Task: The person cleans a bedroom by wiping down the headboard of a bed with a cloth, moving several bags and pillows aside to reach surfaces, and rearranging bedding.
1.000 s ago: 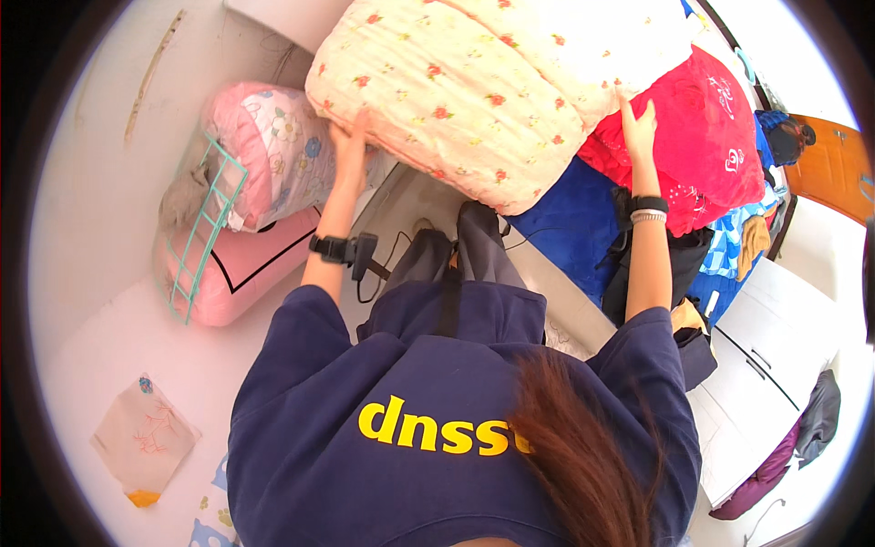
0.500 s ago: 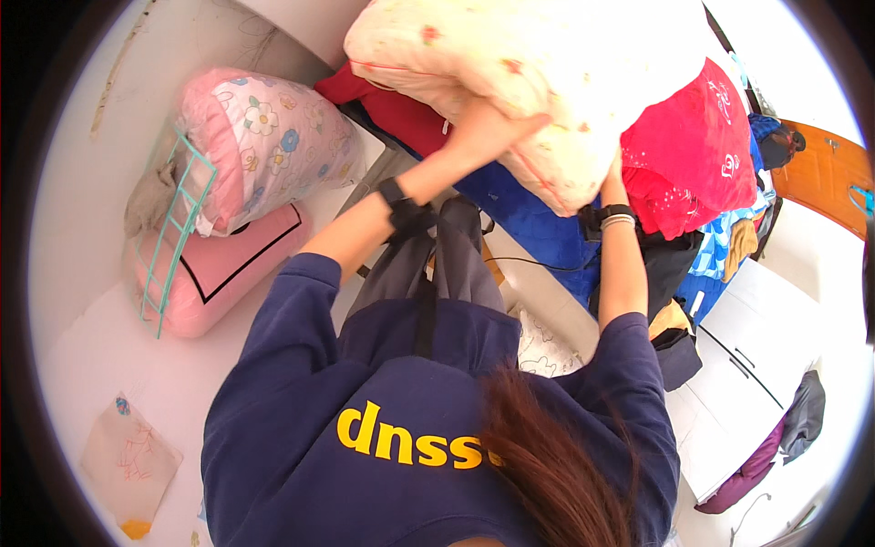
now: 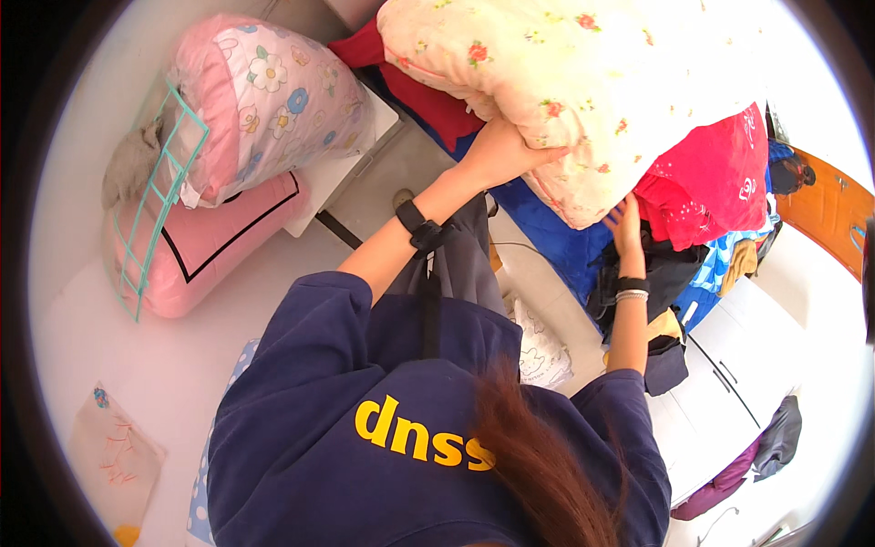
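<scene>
A thick cream quilt [image 3: 629,82] with small red flowers lies folded in a bulky heap at the top of the view. My left hand [image 3: 501,155] grips its near edge, the thumb lying along the cloth and the other fingers hidden in the folds. By the quilt's lower corner is my right hand [image 3: 626,232], its fingers apart and lightly against or just beside the corner; whether they touch it is hard to tell. Bright red bedding [image 3: 706,178] with white patterns bulges out under the quilt, right of my right hand.
At left, a plastic-wrapped pink floral bundle [image 3: 283,100] rests above a pink roll [image 3: 228,246], beside a teal wire rack [image 3: 164,182]. Blue bedding [image 3: 556,242] and dark clothes [image 3: 670,260] lie beneath the quilt. A white cabinet [image 3: 711,383] stands at right.
My right hand has come out from under the quilt's corner and its fingers have spread. The quilt appears shifted to the right in view, with my left hand still on its edge.
</scene>
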`<act>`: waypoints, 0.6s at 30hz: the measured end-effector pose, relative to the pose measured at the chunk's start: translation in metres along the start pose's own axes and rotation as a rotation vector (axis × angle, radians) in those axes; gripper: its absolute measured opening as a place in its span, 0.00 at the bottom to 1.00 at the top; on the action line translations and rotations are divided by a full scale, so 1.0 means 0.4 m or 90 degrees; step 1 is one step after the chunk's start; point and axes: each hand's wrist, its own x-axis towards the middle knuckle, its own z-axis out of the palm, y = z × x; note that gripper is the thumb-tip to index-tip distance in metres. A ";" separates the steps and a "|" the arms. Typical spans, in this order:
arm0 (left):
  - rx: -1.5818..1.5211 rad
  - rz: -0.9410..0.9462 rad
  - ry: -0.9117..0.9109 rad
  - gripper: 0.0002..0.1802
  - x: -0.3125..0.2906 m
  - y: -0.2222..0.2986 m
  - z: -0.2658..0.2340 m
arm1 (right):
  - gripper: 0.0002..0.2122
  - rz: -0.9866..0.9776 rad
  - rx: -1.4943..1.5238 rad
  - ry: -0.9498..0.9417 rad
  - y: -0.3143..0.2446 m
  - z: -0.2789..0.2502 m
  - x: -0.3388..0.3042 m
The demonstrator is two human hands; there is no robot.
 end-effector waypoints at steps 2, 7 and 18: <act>-0.031 0.062 0.055 0.36 -0.023 -0.028 -0.017 | 0.29 0.099 0.188 -0.037 0.079 0.034 -0.026; -0.332 -0.048 0.199 0.29 -0.081 -0.102 -0.129 | 0.39 0.300 0.635 -0.218 0.203 0.181 -0.126; -0.423 -0.214 0.069 0.25 0.092 -0.089 -0.189 | 0.23 -0.006 0.970 -0.491 0.179 0.163 0.049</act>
